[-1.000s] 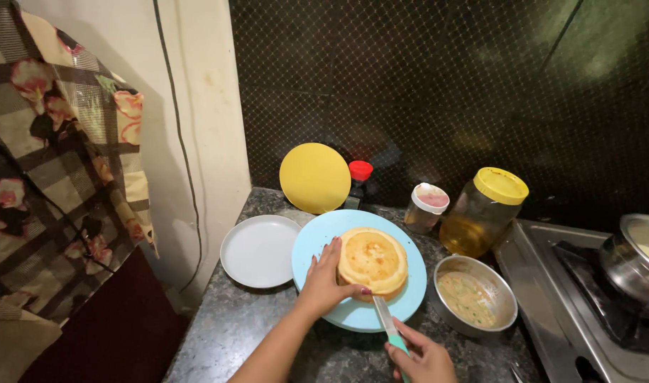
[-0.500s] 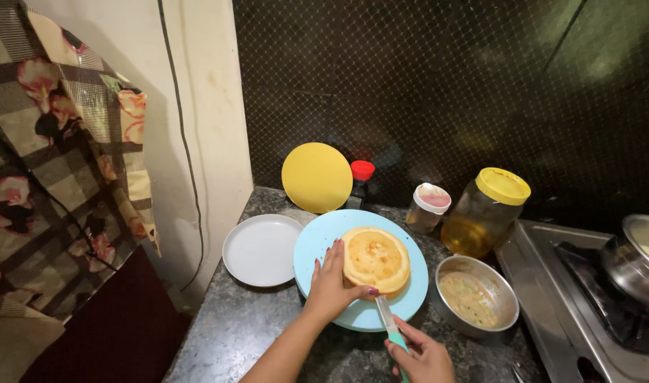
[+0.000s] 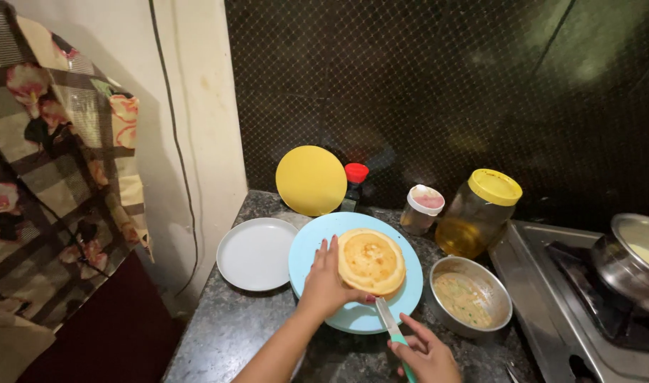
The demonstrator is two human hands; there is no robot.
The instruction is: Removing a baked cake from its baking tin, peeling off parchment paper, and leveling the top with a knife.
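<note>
A round golden cake (image 3: 371, 261) sits on a light blue plate (image 3: 306, 255) in the middle of the dark stone desk (image 3: 225, 333). The left hand (image 3: 327, 280) lies open and flat against the cake's near left edge, fingers spread over the plate. The right hand (image 3: 425, 351) is closed around the teal handle of a knife (image 3: 388, 323), whose blade points up at the cake's near rim and touches it. Left of the blue plate lies a white plate (image 3: 257, 253). Behind, a yellow disc (image 3: 311, 180) leans against the dark wall, next to a red-capped bottle (image 3: 354, 186). To the right stand a small tub (image 3: 421, 209), a yellow-lidded jar (image 3: 480, 213) and a steel bowl (image 3: 471, 297) of batter, then a stove (image 3: 587, 312) carrying a pan (image 3: 633, 259).
</note>
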